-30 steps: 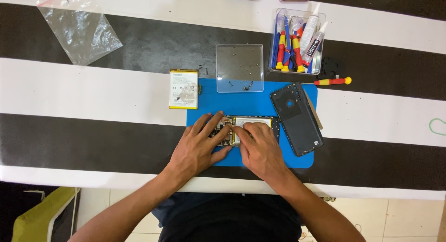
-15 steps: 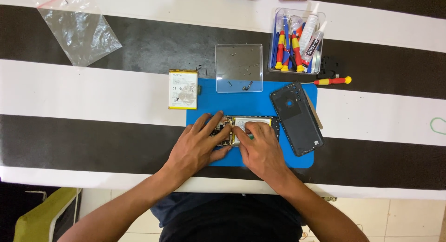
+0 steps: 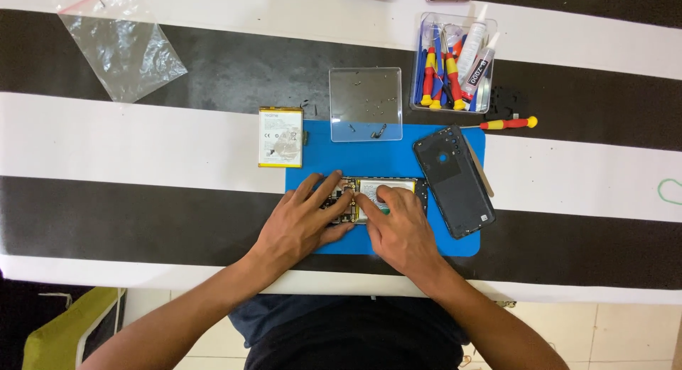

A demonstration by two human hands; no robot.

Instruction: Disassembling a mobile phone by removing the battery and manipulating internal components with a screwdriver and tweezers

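**Operator:** Both of my hands are down on the opened phone, which lies face down near the middle of the blue mat. My left hand lies flat with its fingers spread over the phone's left end, pinning it rather than gripping it. My right hand sits just beside it, fingers curled, with the tips pressing around the middle of the exposed board. I cannot tell whether anything is pinched under those fingertips.

**Observer:** Which step would you call this?

**Operator:** I judge it to be work on the internals, with the shell already apart: the dark back cover lies at three o'clock from the phone, the battery is off the mat at ten o'clock, and the clear lid with loose screws sits at twelve.

**Observer:** And the next move?

**Operator:** It calls for a light, steady touch while the left hand keeps the frame from sliding. If a tool is needed, the red-and-yellow screwdriver lies at two o'clock, with the clear tool box beyond it, well apart.
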